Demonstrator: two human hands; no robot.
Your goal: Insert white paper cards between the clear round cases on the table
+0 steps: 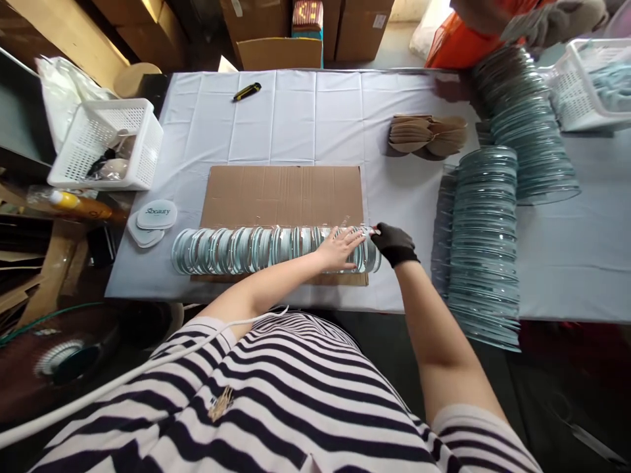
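A long row of round glass discs [241,249], standing on edge, lies across a cardboard sheet [280,194]. My left hand [340,248] is bare and rests on top of the row towards its right end, fingers spread. At that end, my right hand [394,243] wears a black glove. Its thumb and fingers are pinched together by the upper edge of the last discs. What sits between those fingertips is too small to make out. White oval pads [156,215] with printed lettering lie left of the row.
Two more rows of glass discs [486,230] stand on the right. Brown paper pieces [411,135] and a utility knife [246,92] lie on the white-covered table [296,125]. White baskets [150,141] stand at both sides. A co-worker's gloved hand [552,23] is at top right.
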